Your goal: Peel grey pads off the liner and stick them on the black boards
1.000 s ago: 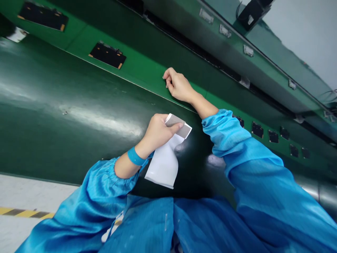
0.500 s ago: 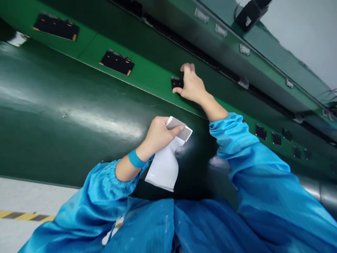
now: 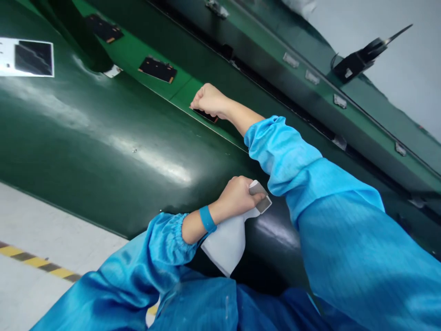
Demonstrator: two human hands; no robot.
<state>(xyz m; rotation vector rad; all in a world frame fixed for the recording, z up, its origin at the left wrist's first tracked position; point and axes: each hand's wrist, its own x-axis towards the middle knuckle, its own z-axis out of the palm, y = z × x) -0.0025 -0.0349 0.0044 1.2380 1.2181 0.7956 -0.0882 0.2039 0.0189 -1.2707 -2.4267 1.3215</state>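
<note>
My left hand (image 3: 239, 196) is closed on a folded white sheet (image 3: 225, 246). A grey strip (image 3: 264, 205) shows at its top end under my thumb, and the rest hangs down in front of my body. My right hand (image 3: 210, 100) reaches over the bright green strip, fingers pinched together at the left corner of a thin black board (image 3: 206, 116). The hand covers most of that board. Whatever is between the fingertips is too small to make out. Up and to the left lies another black board (image 3: 157, 69) with small orange tabs.
A third black board (image 3: 103, 27) lies farther left, partly behind a dark green post (image 3: 81, 39). A white panel with a black rectangle (image 3: 34, 59) is at the left edge. A raised green ledge (image 3: 262, 50) with clips runs behind, with a black device (image 3: 358, 59) beyond.
The view has swung left. My right hand has left the board at right for the neighbouring one on its left, and its spread fingers have closed. My left hand still grips the white sheet.
</note>
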